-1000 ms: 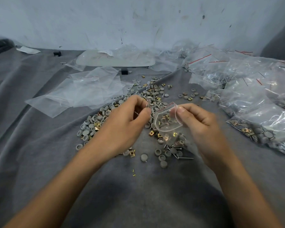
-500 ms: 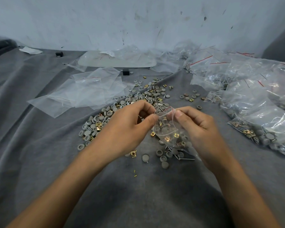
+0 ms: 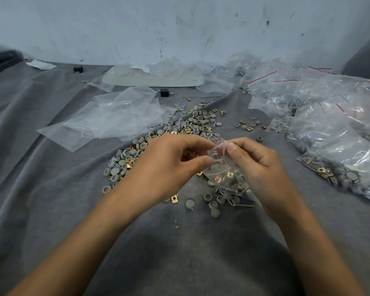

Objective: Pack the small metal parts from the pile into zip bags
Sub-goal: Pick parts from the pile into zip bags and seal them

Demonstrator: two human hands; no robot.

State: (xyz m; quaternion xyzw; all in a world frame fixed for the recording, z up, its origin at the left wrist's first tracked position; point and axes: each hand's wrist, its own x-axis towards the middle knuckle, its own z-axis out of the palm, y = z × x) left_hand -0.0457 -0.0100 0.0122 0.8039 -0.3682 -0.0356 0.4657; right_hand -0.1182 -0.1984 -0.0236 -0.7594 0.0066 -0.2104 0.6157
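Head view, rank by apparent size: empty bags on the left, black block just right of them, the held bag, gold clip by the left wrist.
1. empty bags
2. held bag
3. black block and gold clip: about equal; the block lies farther back, so unranked.

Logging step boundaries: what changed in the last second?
The left hand moved right to pinch the small clear plastic zip bag, whose wide-open mouth narrowed to a slit between both hands. The right hand kept pinching the bag's rim; the pile of grey caps and brass clips stayed put.
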